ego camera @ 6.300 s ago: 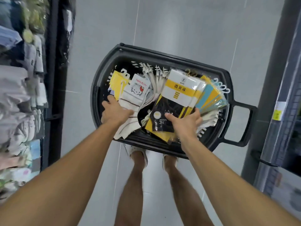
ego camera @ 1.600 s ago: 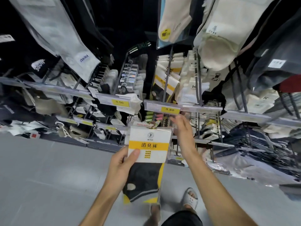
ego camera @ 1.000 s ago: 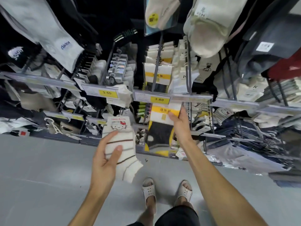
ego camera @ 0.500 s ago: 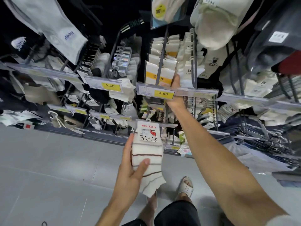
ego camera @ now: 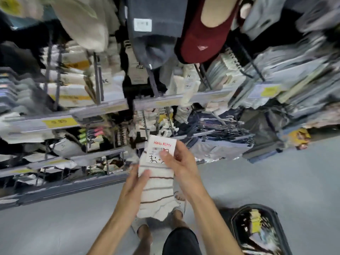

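A pair of white socks with brown stripes and a white card printed "Hello Kitty" (ego camera: 156, 183) hangs in front of me, below the sock racks. My left hand (ego camera: 135, 188) holds its left edge, thumb on the front of the fabric. My right hand (ego camera: 181, 162) pinches the card at the top right, thumb pressed on the card's face. The socks' toe end dangles over my feet.
Display racks (ego camera: 128, 105) full of hanging socks with yellow price tags fill the upper view. A dark red sock (ego camera: 200, 35) and a grey sock (ego camera: 147, 34) hang close overhead. A black basket (ego camera: 237, 218) with packaged socks stands on the grey floor at lower right.
My right hand has left the rack, where it hung the yellow-and-black pack, and come down onto the Hello Kitty card. The view has swung right; the basket is now visible.
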`<state>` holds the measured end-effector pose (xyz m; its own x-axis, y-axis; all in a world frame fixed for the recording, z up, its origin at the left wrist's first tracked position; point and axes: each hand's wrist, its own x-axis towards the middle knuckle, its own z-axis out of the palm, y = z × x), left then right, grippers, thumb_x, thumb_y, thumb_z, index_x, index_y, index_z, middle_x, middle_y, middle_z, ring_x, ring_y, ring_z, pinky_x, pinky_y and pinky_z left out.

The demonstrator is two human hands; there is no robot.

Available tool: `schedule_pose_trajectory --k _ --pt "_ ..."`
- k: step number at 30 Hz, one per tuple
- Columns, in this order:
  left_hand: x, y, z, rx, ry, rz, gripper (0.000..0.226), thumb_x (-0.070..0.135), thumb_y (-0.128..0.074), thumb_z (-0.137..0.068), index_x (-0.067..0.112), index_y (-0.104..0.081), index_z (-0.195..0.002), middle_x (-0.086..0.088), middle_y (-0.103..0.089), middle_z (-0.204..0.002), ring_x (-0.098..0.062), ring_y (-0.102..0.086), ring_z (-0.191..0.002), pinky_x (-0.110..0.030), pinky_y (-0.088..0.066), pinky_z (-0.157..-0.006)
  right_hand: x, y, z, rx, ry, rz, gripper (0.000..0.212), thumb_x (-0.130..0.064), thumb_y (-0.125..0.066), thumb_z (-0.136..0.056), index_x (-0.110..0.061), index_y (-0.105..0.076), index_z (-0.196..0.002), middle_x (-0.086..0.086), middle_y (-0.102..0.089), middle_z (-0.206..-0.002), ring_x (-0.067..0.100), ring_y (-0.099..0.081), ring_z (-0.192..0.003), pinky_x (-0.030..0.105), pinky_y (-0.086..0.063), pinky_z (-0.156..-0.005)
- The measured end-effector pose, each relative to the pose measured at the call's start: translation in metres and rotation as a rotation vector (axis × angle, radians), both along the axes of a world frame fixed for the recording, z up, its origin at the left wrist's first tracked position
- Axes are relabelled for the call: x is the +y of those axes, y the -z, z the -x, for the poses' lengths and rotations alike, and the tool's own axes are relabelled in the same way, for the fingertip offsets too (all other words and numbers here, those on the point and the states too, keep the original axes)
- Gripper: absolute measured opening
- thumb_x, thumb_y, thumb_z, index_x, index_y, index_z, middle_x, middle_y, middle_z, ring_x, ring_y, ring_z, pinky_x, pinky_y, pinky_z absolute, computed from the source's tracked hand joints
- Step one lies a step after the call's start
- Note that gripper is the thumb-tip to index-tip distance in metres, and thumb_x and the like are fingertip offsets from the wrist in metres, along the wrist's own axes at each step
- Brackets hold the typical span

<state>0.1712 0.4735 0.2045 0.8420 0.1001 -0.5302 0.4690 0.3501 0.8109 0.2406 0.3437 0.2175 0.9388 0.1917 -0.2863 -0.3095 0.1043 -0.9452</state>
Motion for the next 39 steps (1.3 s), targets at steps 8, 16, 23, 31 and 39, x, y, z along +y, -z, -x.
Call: schedule_pose_trajectory --k 8,16,23,31,39 --pt "-0.079 0.004 -0.051 0.273 0.204 0.435 0.041 0.053 -0.054 -0.082 0.027 -0.079 -0.103 -0.008 -0.074 -0.114 -0.025 -0.073 -0.100 -0.033 -0.061 -0.068 -0.102 0.001 -0.002 -0.028 0.134 0.036 0.021 -0.002 -0.058 -0.095 -0.018 -0.066 -0.107 -0.008 -0.076 -0.095 0.002 -0.068 -0.087 0.016 -0.052 -0.074" --pt "-0.111 0.035 -0.068 0.241 0.162 0.352 0.052 0.045 -0.059 -0.084 0.020 -0.065 -0.130 -0.009 -0.070 -0.124 -0.027 -0.068 -0.113 -0.041 -0.059 -0.085 -0.151 0.044 -0.008 -0.020 0.249 0.006 0.029 -0.001 -0.068 -0.086 -0.015 -0.069 -0.112 -0.001 -0.077 -0.102 0.010 -0.069 -0.094 0.024 -0.056 -0.080" --pt "-0.120 0.068 -0.096 0.169 0.146 0.219 0.062 0.050 -0.055 -0.085 0.016 -0.055 -0.136 -0.010 -0.068 -0.128 -0.026 -0.063 -0.121 -0.044 -0.050 -0.103 -0.160 0.081 -0.043 -0.027 0.119 0.038 0.031 -0.003 -0.073 -0.084 -0.026 -0.076 -0.105 0.000 -0.076 -0.097 0.012 -0.065 -0.084 0.024 -0.054 -0.077" --pt "-0.140 0.137 -0.125 0.091 0.038 -0.018 0.041 0.059 -0.067 -0.071 0.037 -0.074 -0.105 0.006 -0.075 -0.112 -0.013 -0.070 -0.107 -0.037 -0.056 -0.091 -0.179 0.157 -0.076 -0.026 0.098 -0.011 0.024 -0.006 -0.072 -0.083 -0.020 -0.069 -0.102 0.000 -0.075 -0.098 0.012 -0.069 -0.091 0.023 -0.053 -0.079" --pt "-0.124 0.192 -0.102 0.036 -0.012 -0.060 0.030 0.057 -0.067 -0.066 0.044 -0.078 -0.090 0.011 -0.078 -0.095 -0.005 -0.075 -0.086 -0.019 -0.057 -0.061 -0.209 0.265 -0.091 0.091 0.313 0.108 0.027 0.003 -0.057 -0.094 -0.006 -0.062 -0.119 0.010 -0.073 -0.108 0.017 -0.068 -0.096 0.029 -0.055 -0.082"
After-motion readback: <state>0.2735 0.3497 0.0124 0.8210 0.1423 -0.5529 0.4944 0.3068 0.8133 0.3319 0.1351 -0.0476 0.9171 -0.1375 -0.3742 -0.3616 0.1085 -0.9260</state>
